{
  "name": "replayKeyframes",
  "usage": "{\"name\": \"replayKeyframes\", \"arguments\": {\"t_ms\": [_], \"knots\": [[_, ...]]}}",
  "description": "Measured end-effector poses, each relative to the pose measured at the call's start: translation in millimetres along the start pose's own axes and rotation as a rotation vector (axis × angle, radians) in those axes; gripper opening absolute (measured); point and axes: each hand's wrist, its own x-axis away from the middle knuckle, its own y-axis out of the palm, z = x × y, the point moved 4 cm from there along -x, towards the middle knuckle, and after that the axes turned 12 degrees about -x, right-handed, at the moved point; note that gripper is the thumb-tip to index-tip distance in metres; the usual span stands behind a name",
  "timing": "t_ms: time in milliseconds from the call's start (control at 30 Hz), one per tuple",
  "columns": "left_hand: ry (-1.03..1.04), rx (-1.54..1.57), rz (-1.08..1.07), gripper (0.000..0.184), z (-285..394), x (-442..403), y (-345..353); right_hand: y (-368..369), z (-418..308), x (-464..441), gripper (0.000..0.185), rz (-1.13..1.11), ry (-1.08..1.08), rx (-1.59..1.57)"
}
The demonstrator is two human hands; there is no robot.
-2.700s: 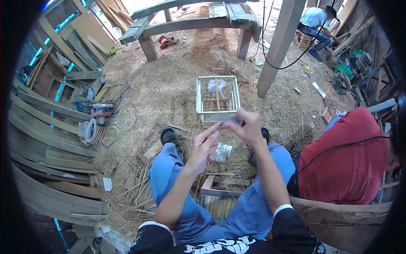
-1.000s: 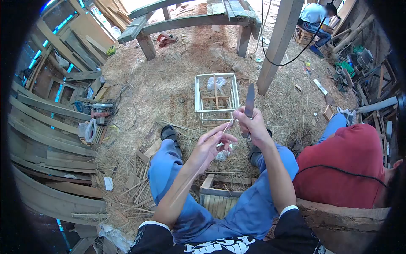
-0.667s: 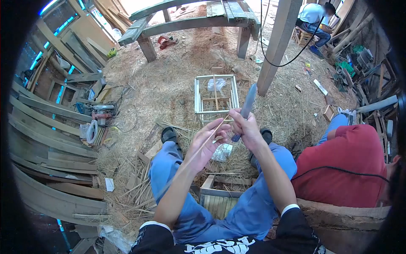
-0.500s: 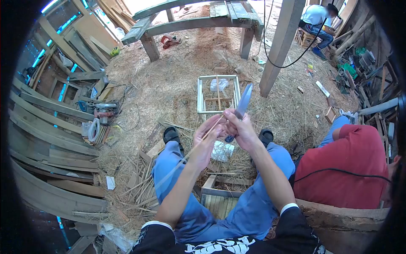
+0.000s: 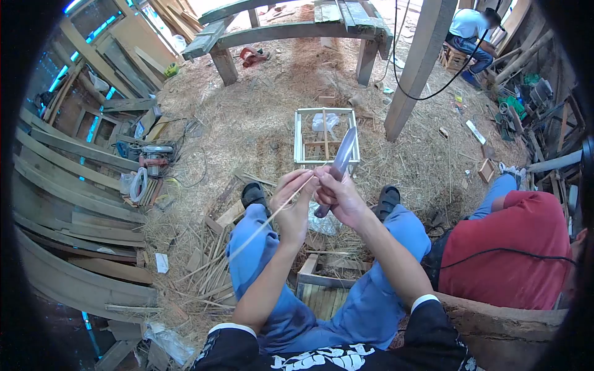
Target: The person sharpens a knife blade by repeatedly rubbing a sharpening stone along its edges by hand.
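My left hand (image 5: 293, 204) is closed around a thin, pale wooden strip (image 5: 255, 235), which slants down and left over my knee. In my right hand (image 5: 342, 199) is a knife (image 5: 344, 152), its broad blade pointing up and away and the dark handle end showing below my fingers. The two hands meet in front of me, and the knife's base is close to the strip's upper end. My fingers hide the exact spot where blade and strip come together. Beyond the hands stands a small pale wooden frame (image 5: 298, 137) on the ground.
A person in a red shirt (image 5: 504, 250) sits close on my right; another person (image 5: 471, 34) sits far right. A wooden post (image 5: 421, 68) and a bench (image 5: 284, 36) stand ahead. Left lie a circular saw (image 5: 154, 159), loose strips (image 5: 213, 272) and stacked boards (image 5: 80, 185).
The knife has tilted, its tip lower and further left, with more of the handle showing. Both hands remain together on the strip and knife. The view has shifted slightly.
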Motion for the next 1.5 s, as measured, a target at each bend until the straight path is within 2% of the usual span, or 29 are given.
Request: {"name": "replayKeyframes", "arguments": {"t_ms": [167,300,400,433,533,567,967,1067,1167,1267,1500], "knots": [[-0.082,0.099,0.083,0.014,-12,2,2,8,5,3,0.021,0.025,0.053,-0.064],[-0.277,0.094,0.03,0.016,-6,-3,-6,3,9,0,0.023,0.079,0.107,0.262],[-0.291,0.182,0.038,0.018,-1,-9,-10,4,-5,1,0.022,0.185,-0.007,0.492],[-0.287,0.193,0.04,0.018,-6,-8,-10,1,-8,-3,0.021,0.165,-0.138,0.559],[-0.284,0.234,0.002,0.018,-9,-9,-10,-13,-17,-6,0.022,0.148,-0.262,0.712],[-0.284,0.25,-0.02,0.018,-9,-9,-9,-20,-19,-5,0.022,0.177,-0.237,0.746],[-0.435,0.499,-0.286,0.017,-8,0,9,-16,-36,11,0.03,0.129,-0.309,0.841],[-0.485,0.566,-0.291,0.015,-15,2,13,-17,-38,12,0.031,0.139,-0.266,0.773],[-0.497,0.582,-0.281,0.012,-13,2,16,-22,-36,8,0.035,0.138,-0.313,0.738],[-0.541,0.634,-0.283,0.01,-14,3,18,-18,-37,5,0.038,0.124,-0.323,0.835],[-0.584,0.715,-0.288,0.025,-3,1,13,2,-41,6,0.04,0.091,-0.343,0.896]]}}
